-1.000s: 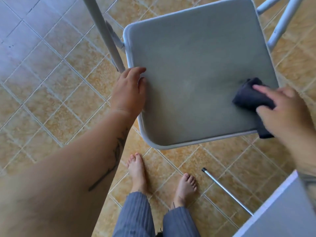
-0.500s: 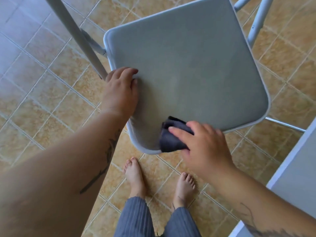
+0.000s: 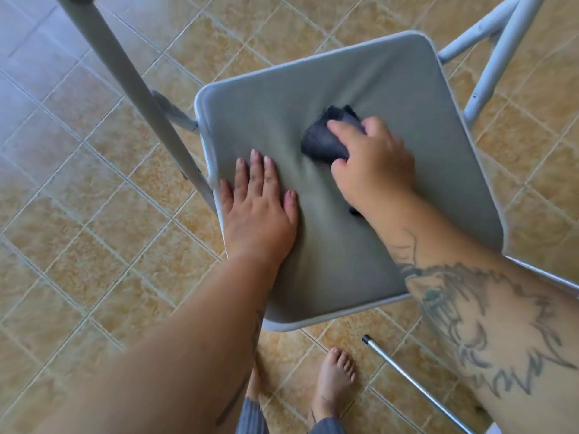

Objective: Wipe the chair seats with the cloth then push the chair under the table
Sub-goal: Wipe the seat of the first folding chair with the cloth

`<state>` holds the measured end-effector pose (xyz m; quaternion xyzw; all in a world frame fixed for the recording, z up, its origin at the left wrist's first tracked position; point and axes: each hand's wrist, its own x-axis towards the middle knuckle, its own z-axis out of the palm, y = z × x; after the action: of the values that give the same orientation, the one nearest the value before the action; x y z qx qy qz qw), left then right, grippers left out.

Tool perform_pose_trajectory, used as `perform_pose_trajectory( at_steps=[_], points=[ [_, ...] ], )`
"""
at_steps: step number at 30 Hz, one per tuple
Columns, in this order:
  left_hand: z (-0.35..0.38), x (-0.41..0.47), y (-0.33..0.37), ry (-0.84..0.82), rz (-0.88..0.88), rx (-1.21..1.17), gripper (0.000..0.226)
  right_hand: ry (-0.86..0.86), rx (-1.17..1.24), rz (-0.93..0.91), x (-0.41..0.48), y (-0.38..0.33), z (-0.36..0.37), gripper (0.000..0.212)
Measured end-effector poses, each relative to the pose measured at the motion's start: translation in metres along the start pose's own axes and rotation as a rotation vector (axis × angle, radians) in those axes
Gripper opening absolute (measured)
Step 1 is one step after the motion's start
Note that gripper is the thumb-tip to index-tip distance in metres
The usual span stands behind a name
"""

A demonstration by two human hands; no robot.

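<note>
The right hand [image 3: 374, 164] bunches the dark cloth [image 3: 326, 137] under curled fingers and presses it onto the seat [image 3: 407, 98] a little far of its middle, thumb and fingertips pinching the wad so it keeps a firm face against the cover. The left hand [image 3: 260, 205] lies flat, fingers spread, on the seat's left side just inside the rim, likely to steady the chair and hold the cover taut; creases run from the palm toward the cloth, which suggests the fabric drags under pressure. The seat sits as a diamond in the head view, one corner near the bare feet [image 3: 335, 380], one far. Open seat lies far and right of the cloth, so strokes have room that way; the near part is partly hidden by the right forearm. A pale frame leg [image 3: 131, 86] slants along the left edge, close to the left hand, and more frame tubes [image 3: 488, 57] stand at the far right corner, so strokes running off the seat there could knock knuckles. A thin metal rod [image 3: 416, 389] lies on the tiled floor [image 3: 78, 214] near right. No table is clearly in view, so the push direction cannot be judged.
</note>
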<state>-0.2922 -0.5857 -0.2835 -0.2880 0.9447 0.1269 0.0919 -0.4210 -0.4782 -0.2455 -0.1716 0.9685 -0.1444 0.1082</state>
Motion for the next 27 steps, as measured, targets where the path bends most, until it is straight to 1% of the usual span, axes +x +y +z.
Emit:
perform_pose_trajectory(
  at_steps=[2, 4, 5, 7, 9, 10, 11, 12, 13, 16, 18, 21, 22, 24, 25, 27],
  points=[
    [-0.001, -0.002, 0.0, 0.0, -0.012, 0.009, 0.066, -0.027, -0.02, -0.074, -0.022, 0.011, -0.002, 0.058],
    [-0.001, 0.0, 0.001, 0.004, -0.019, 0.013, 0.065, -0.016, -0.039, -0.045, -0.035, 0.043, -0.014, 0.058],
    [-0.001, 0.001, 0.001, 0.001, -0.021, 0.012, 0.065, 0.014, -0.044, 0.001, -0.032, 0.058, -0.02, 0.058],
    [0.0, 0.001, 0.002, -0.006, -0.023, 0.02, 0.066, 0.121, 0.004, 0.188, -0.007, 0.074, -0.025, 0.058],
    [0.0, 0.002, 0.002, -0.005, -0.027, 0.028, 0.066, 0.201, 0.076, 0.424, 0.036, 0.066, -0.024, 0.057],
    [-0.001, 0.002, 0.002, -0.006, -0.032, 0.03, 0.066, 0.203, 0.089, 0.494, 0.06, 0.055, -0.022, 0.057],
    [-0.001, 0.002, 0.003, -0.006, -0.036, 0.032, 0.066, 0.198, 0.102, 0.523, 0.082, 0.045, -0.02, 0.056],
    [-0.001, 0.002, 0.002, -0.005, -0.039, 0.035, 0.066, 0.189, 0.109, 0.515, 0.103, 0.033, -0.019, 0.056],
    [0.0, 0.003, 0.002, -0.002, -0.04, 0.039, 0.067, 0.17, 0.099, 0.466, 0.121, 0.025, -0.017, 0.056],
    [0.001, 0.004, 0.002, -0.005, -0.046, 0.046, 0.067, 0.027, 0.034, 0.189, 0.141, 0.001, -0.01, 0.05],
    [0.001, 0.003, 0.003, -0.005, -0.044, 0.05, 0.067, -0.089, 0.046, 0.002, 0.124, -0.009, -0.006, 0.049],
    [0.0, 0.003, 0.002, -0.004, -0.047, 0.047, 0.069, -0.171, 0.035, -0.222, 0.064, 0.0, -0.005, 0.057],
    [0.0, 0.003, 0.001, -0.002, -0.049, 0.046, 0.068, -0.176, 0.026, -0.25, 0.04, 0.01, -0.006, 0.058],
    [0.001, 0.002, 0.001, 0.005, -0.05, 0.044, 0.068, -0.139, -0.017, -0.198, 0.002, 0.043, -0.015, 0.061],
    [0.001, 0.003, 0.002, 0.0, -0.048, 0.044, 0.068, -0.099, -0.043, -0.142, -0.012, 0.063, -0.021, 0.062],
    [0.003, 0.003, 0.002, -0.003, -0.041, 0.047, 0.068, -0.017, -0.074, 0.034, -0.029, 0.099, -0.034, 0.061]
  ],
)
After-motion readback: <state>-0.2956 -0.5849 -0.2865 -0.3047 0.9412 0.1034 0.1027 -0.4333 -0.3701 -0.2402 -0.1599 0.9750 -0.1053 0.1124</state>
